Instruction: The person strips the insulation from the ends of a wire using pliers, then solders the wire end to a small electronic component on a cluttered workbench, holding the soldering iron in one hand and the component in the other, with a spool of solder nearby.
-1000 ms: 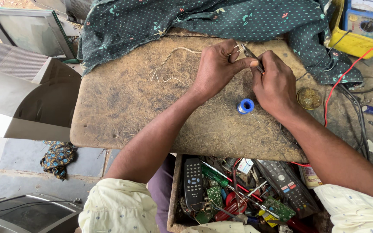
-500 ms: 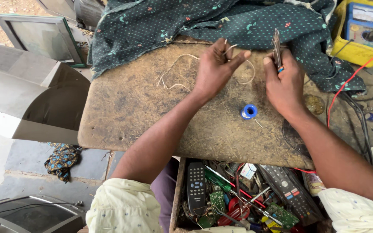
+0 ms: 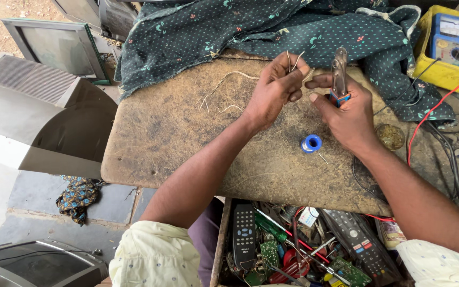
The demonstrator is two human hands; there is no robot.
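Note:
My left hand [image 3: 274,90] pinches a thin pale wire [image 3: 224,85] whose loose end trails left across the worn brown table [image 3: 166,138]. Two short wire ends stick up between its fingers. My right hand [image 3: 346,114] grips a pair of metal pliers [image 3: 339,72] with blue and orange handles, jaws pointing up. Its forefinger reaches toward the left hand's fingertips. A small blue spool of solder wire [image 3: 311,143] stands on the table just below both hands.
A dark patterned cloth [image 3: 229,32] covers the table's far side. A yellow multimeter [image 3: 455,48] with a red lead [image 3: 431,109] sits at the far right. An open drawer [image 3: 304,244] below holds remote controls, screwdrivers and circuit boards. Old television casings [image 3: 38,101] stand at left.
The pliers have swung from lying low between the hands to standing upright in my right hand. Both hands have drawn slightly apart, and the wire ends now stick up from my left fingers.

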